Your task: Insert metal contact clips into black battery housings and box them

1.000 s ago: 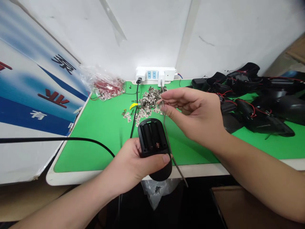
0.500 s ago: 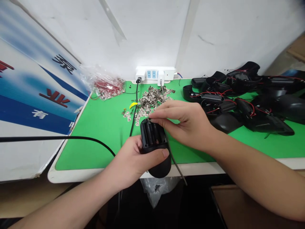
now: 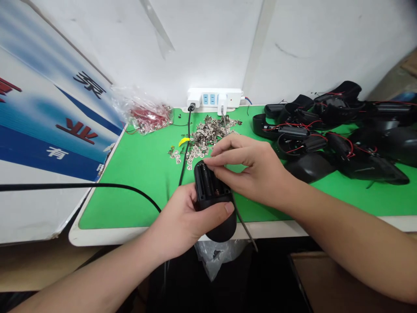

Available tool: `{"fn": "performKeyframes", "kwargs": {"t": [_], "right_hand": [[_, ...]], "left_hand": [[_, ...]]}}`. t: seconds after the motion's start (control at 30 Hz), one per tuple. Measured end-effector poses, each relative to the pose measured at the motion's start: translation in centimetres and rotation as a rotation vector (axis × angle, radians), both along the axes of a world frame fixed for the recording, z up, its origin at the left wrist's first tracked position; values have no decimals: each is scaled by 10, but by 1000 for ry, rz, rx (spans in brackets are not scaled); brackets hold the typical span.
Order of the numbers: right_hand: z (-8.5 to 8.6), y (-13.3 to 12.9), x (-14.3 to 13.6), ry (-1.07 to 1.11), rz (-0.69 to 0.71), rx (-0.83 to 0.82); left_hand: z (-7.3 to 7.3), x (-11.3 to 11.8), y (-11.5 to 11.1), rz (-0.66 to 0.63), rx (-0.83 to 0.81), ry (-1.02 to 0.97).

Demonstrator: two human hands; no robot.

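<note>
My left hand (image 3: 187,217) is wrapped round a black plastic housing (image 3: 221,226) with rounded ends, its thumb lying across the front. Two long battery slots (image 3: 206,182) are open in the housing's upper half, and a coppery spring shows at the lower end of one. At the top rim of these slots, my right hand (image 3: 247,165) pinches with thumb and forefinger. Whatever sits between those fingertips is too small and covered to make out. Just behind the housing lies a loose pile of small metal battery contacts (image 3: 208,134).
A white power strip (image 3: 215,99) with plugged-in cables stands against the wall. At the left is a clear bag of red wires (image 3: 148,117). Black moulded parts with red wires (image 3: 299,130) crowd the right of the green mat (image 3: 124,204). A printed carton (image 3: 48,130) borders the table.
My right fingertips have shifted slightly at the slots' top end, still pinched. The left hand keeps its hold on the housing. The whole view has moved a little.
</note>
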State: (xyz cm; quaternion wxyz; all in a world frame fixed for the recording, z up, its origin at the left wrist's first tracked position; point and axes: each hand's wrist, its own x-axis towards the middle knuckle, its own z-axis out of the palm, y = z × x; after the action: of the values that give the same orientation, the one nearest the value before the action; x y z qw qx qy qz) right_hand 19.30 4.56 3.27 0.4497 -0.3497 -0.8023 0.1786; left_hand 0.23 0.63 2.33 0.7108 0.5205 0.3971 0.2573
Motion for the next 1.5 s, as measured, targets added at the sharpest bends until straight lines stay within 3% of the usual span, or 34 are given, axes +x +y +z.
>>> {"fn": "performKeyframes", "kwargs": {"t": [0.2, 0.37, 0.47, 0.7, 0.87, 1.03, 1.5], "right_hand": [[5, 5, 1, 190, 45, -437], [4, 9, 3, 241, 146, -783], [3, 10, 2, 279, 215, -874], [6, 12, 5, 291, 219, -1006], [5, 15, 12, 149, 205, -1008], [7, 16, 11, 175, 211, -1054], [-3, 13, 7, 109, 165, -971]], "left_hand": [[-2, -3, 0, 11, 23, 33], [-9, -1, 10, 333, -2, -60], [-9, 1, 16, 362, -40, -61], [-6, 0, 17, 352, -25, 6], [-7, 1, 17, 372, -14, 34], [-10, -3, 17, 363, -12, 42], [-7, 0, 15, 292, 56, 117]]}}
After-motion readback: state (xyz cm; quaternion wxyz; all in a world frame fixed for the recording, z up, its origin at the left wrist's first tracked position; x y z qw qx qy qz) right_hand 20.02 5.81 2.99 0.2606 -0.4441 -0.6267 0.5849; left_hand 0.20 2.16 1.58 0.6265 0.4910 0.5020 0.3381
